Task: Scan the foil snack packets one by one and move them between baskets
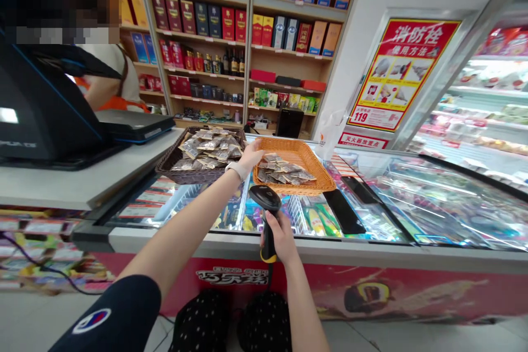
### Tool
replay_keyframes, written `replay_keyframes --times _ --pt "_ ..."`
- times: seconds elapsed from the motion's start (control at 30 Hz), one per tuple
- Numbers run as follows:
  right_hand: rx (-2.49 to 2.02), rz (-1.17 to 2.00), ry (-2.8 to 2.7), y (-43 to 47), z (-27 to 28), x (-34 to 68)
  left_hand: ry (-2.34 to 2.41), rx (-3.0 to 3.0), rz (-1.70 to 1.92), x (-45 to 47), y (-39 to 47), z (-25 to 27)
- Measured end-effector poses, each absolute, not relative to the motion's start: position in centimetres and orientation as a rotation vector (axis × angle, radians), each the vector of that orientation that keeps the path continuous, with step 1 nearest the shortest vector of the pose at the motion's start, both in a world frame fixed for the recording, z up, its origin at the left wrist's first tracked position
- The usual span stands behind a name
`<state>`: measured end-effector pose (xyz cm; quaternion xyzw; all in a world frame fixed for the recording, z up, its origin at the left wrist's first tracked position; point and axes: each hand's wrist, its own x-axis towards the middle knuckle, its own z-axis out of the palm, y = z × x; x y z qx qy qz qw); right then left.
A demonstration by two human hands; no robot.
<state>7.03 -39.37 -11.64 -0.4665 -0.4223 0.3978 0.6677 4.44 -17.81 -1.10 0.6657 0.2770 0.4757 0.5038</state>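
Note:
In my right hand is a black barcode scanner with a yellow end to its handle; my fingers wrap round the grip. My left hand, with a pale band at the wrist, reaches forward to the left rim of an orange wicker basket. Its fingers appear closed on that rim. Small flat packets lie in the basket. Just left of my left hand stands a dark brown wicker basket, heaped with similar packets. Both baskets rest on the freezer's glass top.
A chest freezer spans the front, with two dark phone-like slabs on its glass. At left is a counter with a black terminal. Another person stands behind it. Shelves of boxes line the back wall.

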Motion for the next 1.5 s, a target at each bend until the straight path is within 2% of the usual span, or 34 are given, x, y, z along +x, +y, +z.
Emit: replay_keyframes --times 0.2,0.3,0.47,0.63,0.77,1.0,1.27,1.5 --pt "-1.046 0.921 -0.954 -39.5 -11.7 7.1 1.286 2.144 1.246 -6.2 -16.1 -1.5" --pt "-1.05 0.929 -0.957 -39.5 -11.7 7.2 1.7 2.218 1.092 -11.1 -15.2 -0.8" --pt "-1.056 0.928 -0.964 -39.6 -11.7 7.3 1.913 2.146 0.781 -11.9 -14.3 -0.8" --pt "-1.067 0.917 -0.975 -39.7 -11.5 7.3 1.71 2.026 0.986 -9.9 -12.5 -2.0" --pt "-1.088 0.911 -0.982 -39.8 -11.3 7.3 1.363 1.784 1.308 -11.4 -12.2 -2.1" --pt "-1.063 0.913 -0.989 -39.8 -11.7 7.5 1.03 1.426 1.601 -12.8 -20.5 -2.7" --pt "-1.036 0.976 -1.153 -40.2 -11.4 7.9 1.166 1.828 1.547 -10.9 -26.8 -9.0" --pt "-1.055 1.017 -1.23 -40.2 -11.6 7.9 1.183 1.908 1.451 -10.7 -26.6 -10.3"
